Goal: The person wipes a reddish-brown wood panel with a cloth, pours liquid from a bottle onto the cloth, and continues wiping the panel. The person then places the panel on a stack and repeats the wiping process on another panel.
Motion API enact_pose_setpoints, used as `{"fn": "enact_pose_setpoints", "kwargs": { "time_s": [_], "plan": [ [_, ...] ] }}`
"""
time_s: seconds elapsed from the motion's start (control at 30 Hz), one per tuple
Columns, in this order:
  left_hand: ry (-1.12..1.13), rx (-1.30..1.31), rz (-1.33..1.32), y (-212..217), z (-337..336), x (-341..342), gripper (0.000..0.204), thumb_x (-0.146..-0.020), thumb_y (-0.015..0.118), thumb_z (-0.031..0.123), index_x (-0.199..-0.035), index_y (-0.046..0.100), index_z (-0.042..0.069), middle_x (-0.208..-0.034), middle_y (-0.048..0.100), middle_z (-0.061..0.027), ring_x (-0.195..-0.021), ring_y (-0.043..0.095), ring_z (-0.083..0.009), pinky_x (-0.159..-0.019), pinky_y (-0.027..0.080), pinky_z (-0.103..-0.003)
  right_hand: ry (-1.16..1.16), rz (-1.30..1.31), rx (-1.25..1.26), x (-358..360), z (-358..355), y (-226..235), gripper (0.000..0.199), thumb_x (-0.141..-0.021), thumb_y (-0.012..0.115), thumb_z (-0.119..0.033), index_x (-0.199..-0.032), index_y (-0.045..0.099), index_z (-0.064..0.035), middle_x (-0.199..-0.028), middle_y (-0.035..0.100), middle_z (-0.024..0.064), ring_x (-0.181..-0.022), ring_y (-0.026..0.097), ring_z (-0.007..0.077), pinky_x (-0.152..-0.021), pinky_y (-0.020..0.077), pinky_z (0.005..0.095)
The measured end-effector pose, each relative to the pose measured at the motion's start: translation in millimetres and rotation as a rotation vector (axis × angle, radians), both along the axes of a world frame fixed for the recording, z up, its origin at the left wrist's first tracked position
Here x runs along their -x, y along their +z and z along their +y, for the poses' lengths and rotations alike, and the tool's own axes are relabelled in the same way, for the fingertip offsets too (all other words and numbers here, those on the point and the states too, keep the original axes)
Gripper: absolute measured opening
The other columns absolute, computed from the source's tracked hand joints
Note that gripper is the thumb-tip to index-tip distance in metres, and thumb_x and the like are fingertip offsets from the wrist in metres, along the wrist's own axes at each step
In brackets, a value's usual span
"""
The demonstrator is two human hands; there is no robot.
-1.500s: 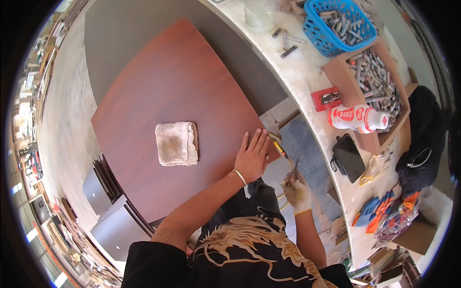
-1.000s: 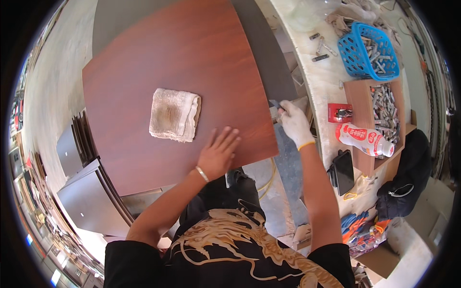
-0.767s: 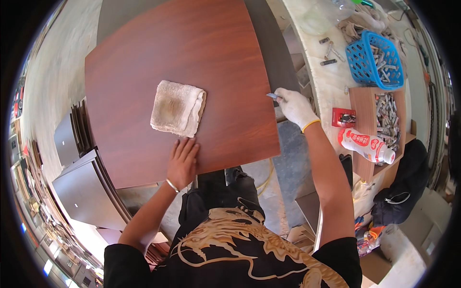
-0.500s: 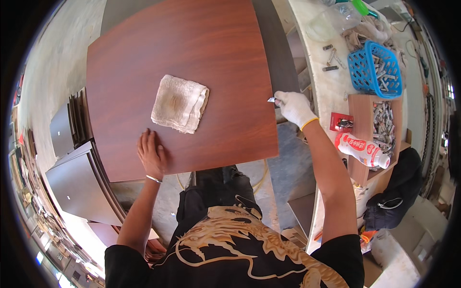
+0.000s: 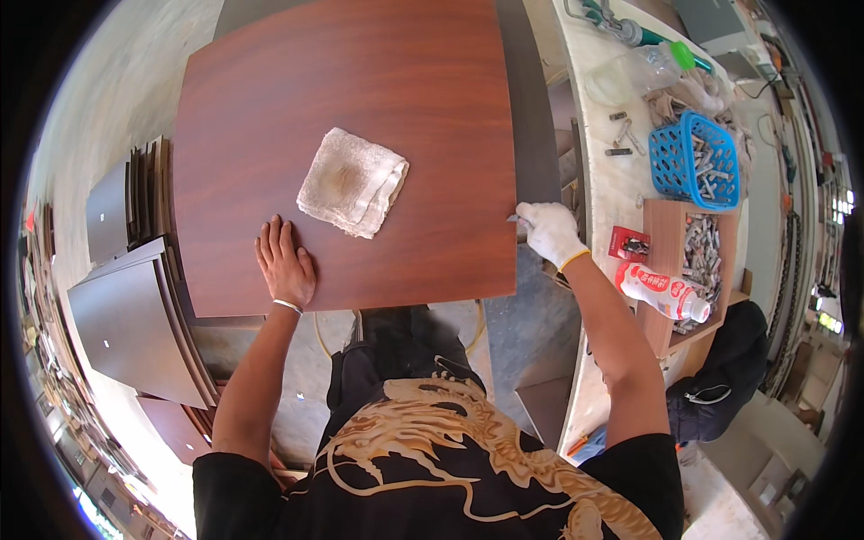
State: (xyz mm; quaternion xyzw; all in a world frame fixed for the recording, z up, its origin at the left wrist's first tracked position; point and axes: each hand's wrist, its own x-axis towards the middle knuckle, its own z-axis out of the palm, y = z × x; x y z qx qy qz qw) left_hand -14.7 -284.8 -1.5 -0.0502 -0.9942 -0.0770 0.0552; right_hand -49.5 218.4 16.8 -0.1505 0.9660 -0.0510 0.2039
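Pinching a small blade, the gloved right hand was at the edge of the reddish-brown panel. Left of that grip, the panel bore a folded towel and, farther left, the flattened left hand.

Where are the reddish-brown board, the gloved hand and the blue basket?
Reddish-brown board [image 5: 454,207]: head view, on its bare top surface.
Gloved right hand [image 5: 552,232]: head view, on its back.
Blue basket [image 5: 670,164]: head view, on its side wall.
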Motion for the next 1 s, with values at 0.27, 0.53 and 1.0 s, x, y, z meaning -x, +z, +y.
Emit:
{"fn": "enact_pose_setpoints", "kwargs": {
  "time_s": [0.27, 0.53, 1.0],
  "plan": [
    [0.021, 0.027, -0.05, 2, 1, -4, 0.06, -0.095, 0.047, 0.017, -0.151, 0.04, 0.0, -0.164, 0.034, -0.0201, -0.154, 0.025, -0.0406, -0.127, 0.013, -0.056, -0.054, 0.016, -0.06, 0, -1, 2, 0.009, -0.096, 0.058, -0.019, -0.104, 0.062, -0.0158, -0.089, 0.075, 0.0107, -0.088, 0.073, 0.0323, -0.075, 0.0556, 0.0482],
    [0.025, 0.062, 0.0, -4, -4, -11, 0.059, -0.095, 0.049, 0.019, -0.151, 0.041, 0.001, -0.163, 0.035, -0.0176, -0.153, 0.026, -0.04, -0.127, 0.014, -0.058, 0.033, -0.034, -0.101, -19, -5, 4, 0.011, -0.098, 0.054, -0.018, -0.105, 0.061, -0.0136, -0.088, 0.074, 0.0137, -0.086, 0.074, 0.0341, -0.074, 0.0568, 0.0484],
    [0.042, 0.088, 0.045, -14, -4, -8, 0.056, -0.098, 0.047, 0.02, -0.152, 0.039, 0.006, -0.165, 0.033, -0.0133, -0.155, 0.026, -0.0353, -0.128, 0.016, -0.054, -0.125, 0.031, -0.105, -16, -16, 8, 0.016, -0.098, 0.052, -0.02, -0.106, 0.063, -0.0115, -0.093, 0.074, 0.0182, -0.091, 0.072, 0.039, -0.074, 0.0542, 0.0533]
  ]
}}
